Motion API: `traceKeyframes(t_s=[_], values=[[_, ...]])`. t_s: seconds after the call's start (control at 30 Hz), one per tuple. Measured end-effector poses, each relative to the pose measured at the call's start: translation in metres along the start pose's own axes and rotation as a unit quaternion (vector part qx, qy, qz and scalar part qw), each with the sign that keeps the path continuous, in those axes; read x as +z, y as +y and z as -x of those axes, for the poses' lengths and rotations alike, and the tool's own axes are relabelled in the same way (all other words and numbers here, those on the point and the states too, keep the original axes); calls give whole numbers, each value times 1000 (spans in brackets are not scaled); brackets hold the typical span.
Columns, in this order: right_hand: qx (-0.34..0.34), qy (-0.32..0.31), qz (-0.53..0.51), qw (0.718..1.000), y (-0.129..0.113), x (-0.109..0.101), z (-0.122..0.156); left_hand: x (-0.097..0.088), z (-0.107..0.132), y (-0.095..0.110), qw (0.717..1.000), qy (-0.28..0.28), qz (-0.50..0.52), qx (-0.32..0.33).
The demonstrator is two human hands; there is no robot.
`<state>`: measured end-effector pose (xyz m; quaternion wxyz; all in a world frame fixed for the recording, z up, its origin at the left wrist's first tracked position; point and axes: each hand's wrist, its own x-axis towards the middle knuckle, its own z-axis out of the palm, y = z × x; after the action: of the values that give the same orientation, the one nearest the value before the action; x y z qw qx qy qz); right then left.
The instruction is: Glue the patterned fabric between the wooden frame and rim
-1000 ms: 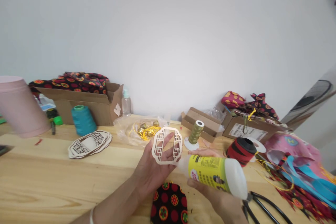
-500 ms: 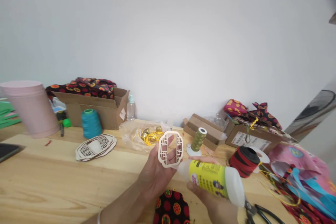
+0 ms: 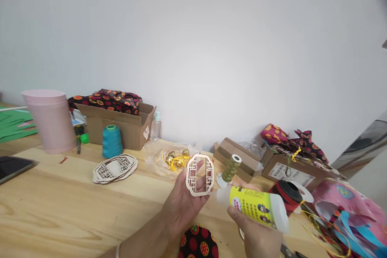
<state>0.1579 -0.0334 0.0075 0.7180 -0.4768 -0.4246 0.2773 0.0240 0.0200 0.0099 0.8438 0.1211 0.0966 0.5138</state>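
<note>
My left hand (image 3: 183,207) holds up a pale wooden lattice frame (image 3: 191,178) with a scalloped edge, its fingers behind the cut-out middle. My right hand (image 3: 256,231) is wrapped round a white bottle with a yellow label (image 3: 252,206), which lies tilted with its narrow end toward the frame. A small gap shows between that end and the frame. Below the hands, a rounded piece of black patterned fabric (image 3: 198,244) lies on the table, cut off by the picture's lower edge. To the left is a stack of similar lattice frames (image 3: 116,168).
Behind the hands are a bag of bells and yellow cord (image 3: 175,160) and an olive thread spool (image 3: 232,168). A teal thread cone (image 3: 111,143), pink bin (image 3: 51,125) and phone (image 3: 13,168) stand or lie left. Rightward are a red-black spool (image 3: 286,195), boxes and scissors (image 3: 287,251).
The bottle's tip has drawn away to the right from the frame's lower edge. The whole view has shifted slightly, so the table things appear farther right.
</note>
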Motion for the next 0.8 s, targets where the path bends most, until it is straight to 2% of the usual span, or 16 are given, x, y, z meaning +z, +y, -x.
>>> traceKeyframes(t_s=[0.13, 0.27, 0.43, 0.8], values=[[18, -8, 14, 1000, 0, 6, 5, 0, 0, -1, 1000, -2, 6, 4], [-8, -46, 1, 999, -2, 11, 8, -3, -1, -2, 1000, -8, 0, 2], [5, -1, -7, 1000, -3, 13, 8, -4, -2, -4, 1000, -6, -7, 6], [-26, -73, 52, 996, -4, 11, 10, -3, -2, -7, 999, 11, -37, -11]])
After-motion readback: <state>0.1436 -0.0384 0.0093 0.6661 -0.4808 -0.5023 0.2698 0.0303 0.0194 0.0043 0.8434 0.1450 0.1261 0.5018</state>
